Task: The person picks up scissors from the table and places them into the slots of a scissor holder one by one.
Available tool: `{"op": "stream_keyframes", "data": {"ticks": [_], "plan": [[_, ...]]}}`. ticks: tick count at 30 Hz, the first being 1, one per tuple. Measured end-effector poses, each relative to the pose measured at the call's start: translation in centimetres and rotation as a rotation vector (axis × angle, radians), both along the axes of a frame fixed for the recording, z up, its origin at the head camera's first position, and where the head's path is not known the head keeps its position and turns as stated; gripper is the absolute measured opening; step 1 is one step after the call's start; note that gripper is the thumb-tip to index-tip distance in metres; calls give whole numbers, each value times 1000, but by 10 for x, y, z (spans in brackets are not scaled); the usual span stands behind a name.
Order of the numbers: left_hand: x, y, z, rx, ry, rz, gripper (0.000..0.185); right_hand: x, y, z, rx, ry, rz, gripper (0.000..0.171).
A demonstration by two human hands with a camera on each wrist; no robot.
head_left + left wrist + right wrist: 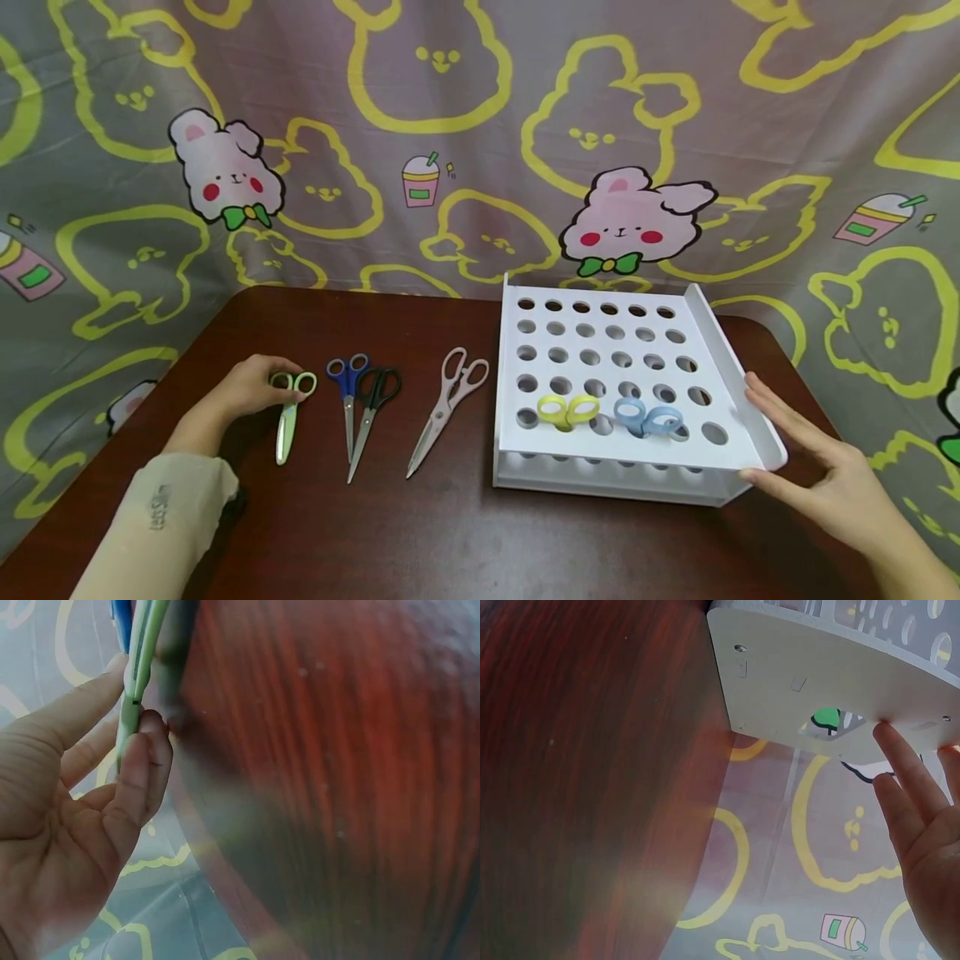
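On the dark wooden table my left hand pinches the handle of the light green scissors, which lie flat; the left wrist view shows thumb and fingers closed on the green handle. To their right lie blue-handled scissors, black-handled scissors and pale pink scissors. A white rack with rows of round holes stands at the right, with yellow scissors and light blue scissors standing in its front holes. My right hand rests with straight fingers against the rack's right side wall.
A cartoon rabbit cloth hangs behind and around the table. The table's right edge runs close behind the rack's right wall. Bare wood stretches along the front of the table.
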State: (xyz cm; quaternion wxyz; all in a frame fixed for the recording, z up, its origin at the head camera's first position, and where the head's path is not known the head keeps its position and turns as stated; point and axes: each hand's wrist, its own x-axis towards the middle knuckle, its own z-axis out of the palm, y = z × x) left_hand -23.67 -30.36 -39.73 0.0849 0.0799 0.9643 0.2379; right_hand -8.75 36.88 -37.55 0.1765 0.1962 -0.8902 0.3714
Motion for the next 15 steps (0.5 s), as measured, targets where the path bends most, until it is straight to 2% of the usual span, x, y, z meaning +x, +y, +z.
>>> {"op": "stream_keyframes", "data": {"ticks": [4, 6, 11, 13, 15], "plan": [[-1, 3, 1, 18, 14, -7, 43, 0, 0, 1, 4, -24, -16, 96], [-1, 4, 2, 34, 18, -14, 41, -1, 1, 0, 0, 17, 12, 97], [1, 7, 5, 70, 16, -30, 38, -1, 1, 0, 4, 21, 9, 97], [2, 8, 7, 79, 17, -34, 37, 0, 0, 1, 6, -20, -20, 96], [3, 10, 10, 88, 23, -36, 37, 0, 0, 1, 6, -20, -23, 96]]}}
